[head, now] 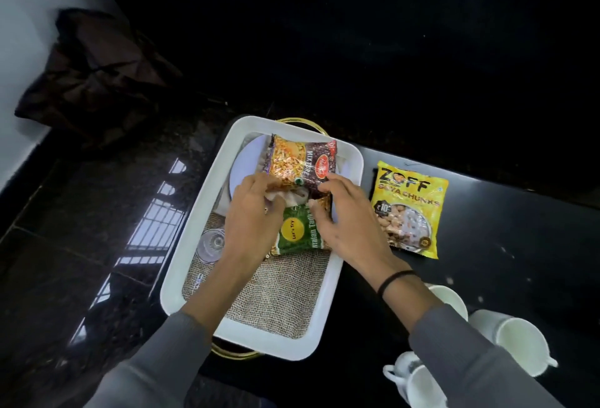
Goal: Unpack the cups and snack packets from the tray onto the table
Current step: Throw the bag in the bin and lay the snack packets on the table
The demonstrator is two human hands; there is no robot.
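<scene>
Beyond the white tray (194,229), bare dark tabletop (422,66) lies open. Right of the tray, a yellow packet (409,209) fills the space. White cups (519,341) crowd its near-right corner. A dark bag (97,76) sits far left.

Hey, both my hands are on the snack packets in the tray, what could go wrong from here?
Your left hand and right hand grip several overlapping snack packets at once; one could slip free.
The clear glass piece in the tray sits by your left wrist and might get knocked.
The white cups sit by your right forearm; a swing could hit them.
</scene>
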